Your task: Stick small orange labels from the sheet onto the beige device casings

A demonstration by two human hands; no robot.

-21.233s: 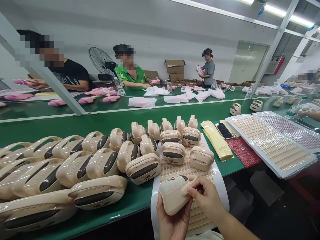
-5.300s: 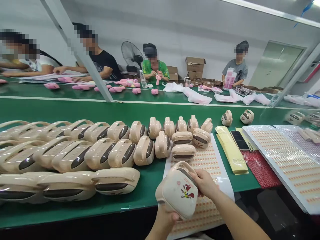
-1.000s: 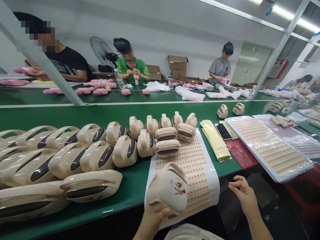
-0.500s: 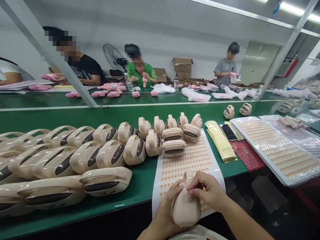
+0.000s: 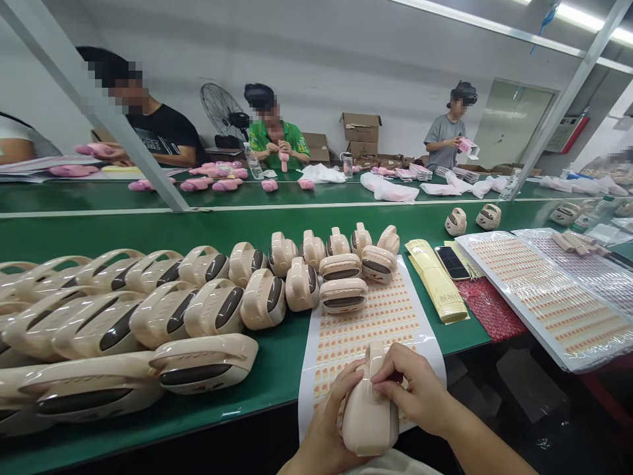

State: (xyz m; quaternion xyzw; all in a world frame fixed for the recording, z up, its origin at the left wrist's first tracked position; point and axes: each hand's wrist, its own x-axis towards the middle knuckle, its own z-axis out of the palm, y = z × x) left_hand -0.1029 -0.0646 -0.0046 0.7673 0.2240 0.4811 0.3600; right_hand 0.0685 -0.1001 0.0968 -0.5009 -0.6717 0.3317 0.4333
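A beige plastic housing with a loop handle (image 5: pixel 370 422) is held upright over the front table edge. My left hand (image 5: pixel 332 412) is wrapped round its left side, thumb near the base of the handle. My right hand (image 5: pixel 413 389) is closed in a pinch against the handle's lower part; whatever lies between its fingertips is hidden. Underneath, a white sheet of small orange stickers (image 5: pixel 390 313) hangs partly over the edge. Just beyond my hands, a similar beige housing with a dark oval panel (image 5: pixel 343 295) rests on that sheet.
Rows of beige housings (image 5: pixel 212 307) fill the left of the green table (image 5: pixel 277 214). To the right lie a yellow paper bundle (image 5: pixel 438 280), a phone (image 5: pixel 452 262) and plastic-covered sticker sheets (image 5: pixel 548 284). A slanted metal post (image 5: pixel 133 145) stands ahead. Co-workers handle pink items across the table.
My hands and the held housing have shifted slightly down in view, the grip looking the same. Across the table, the person in grey has turned their head and moved the pink box slightly.
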